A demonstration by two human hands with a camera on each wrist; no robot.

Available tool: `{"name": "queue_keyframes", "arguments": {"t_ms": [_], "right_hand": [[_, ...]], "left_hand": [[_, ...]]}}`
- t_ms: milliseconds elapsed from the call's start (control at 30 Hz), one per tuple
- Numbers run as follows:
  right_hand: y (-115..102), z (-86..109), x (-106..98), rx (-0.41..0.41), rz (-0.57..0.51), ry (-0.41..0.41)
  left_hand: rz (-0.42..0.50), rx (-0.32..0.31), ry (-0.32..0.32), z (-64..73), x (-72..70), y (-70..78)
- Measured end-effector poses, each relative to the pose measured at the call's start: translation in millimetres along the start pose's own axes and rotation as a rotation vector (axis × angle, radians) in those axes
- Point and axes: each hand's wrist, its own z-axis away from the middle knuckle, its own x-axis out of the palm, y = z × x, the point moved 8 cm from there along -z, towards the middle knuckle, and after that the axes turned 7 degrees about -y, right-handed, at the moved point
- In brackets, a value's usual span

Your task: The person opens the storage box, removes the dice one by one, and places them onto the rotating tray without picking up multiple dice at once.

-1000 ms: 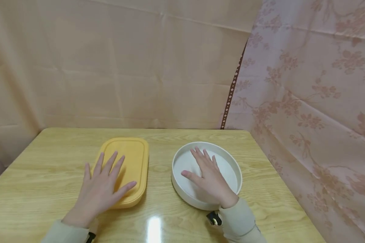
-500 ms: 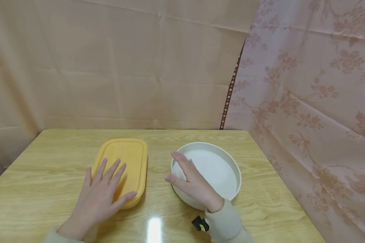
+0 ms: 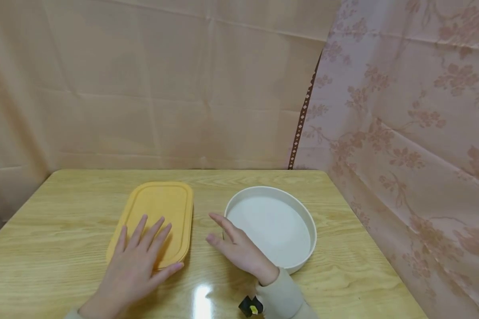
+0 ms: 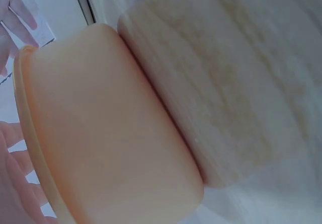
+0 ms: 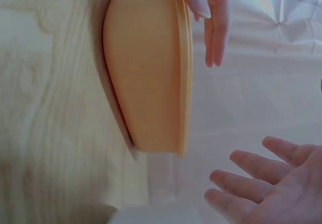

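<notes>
A yellow rectangular container [image 3: 159,201] with a lid of the same colour stands on the left half of the table. My left hand [image 3: 133,266] is spread palm-down over the lid's near end; whether the fingertips touch it I cannot tell. To the right stands a white round dish [image 3: 273,226] with a low wall and nothing inside. My right hand [image 3: 239,250] hovers at the dish's near left side, thumb and fingers extended toward the container. In the right wrist view, its straight fingers are apart from the container's side [image 5: 146,73]. Neither hand holds anything.
Both things stand on a light wood-grain table [image 3: 343,266]. A beige cloth [image 3: 175,88] hangs behind the table, and a pink flowered cloth [image 3: 415,133] hangs along its right side. A small black device [image 3: 250,306] is at the right wrist.
My right hand has moved left, from over the white dish to its left side, near the container. My left hand has drawn slightly nearer to me. The container and dish look unmoved.
</notes>
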Motion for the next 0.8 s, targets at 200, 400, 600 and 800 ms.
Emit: {"name": "queue_keyframes", "arguments": {"t_ms": [200, 400, 600, 800], "right_hand": [[3.8, -4.5, 12.4, 0.011, -0.172, -0.033], [8.2, -8.4, 24.7, 0.016, -0.232, -0.02], [13.1, -11.0, 33.1, 0.025, -0.264, 0.015], [16.4, -11.9, 44.0, 0.05, -0.315, 0.025]], "left_hand": [[-0.006, 0.028, 0.019, 2.5, 1.4, 4.1], [-0.015, 0.059, 0.044, 4.4, 3.1, 5.9], [-0.013, 0.084, 0.08, 6.5, 1.2, 8.2], [-0.007, 0.067, 0.071, 7.9, 1.1, 8.7]]}}
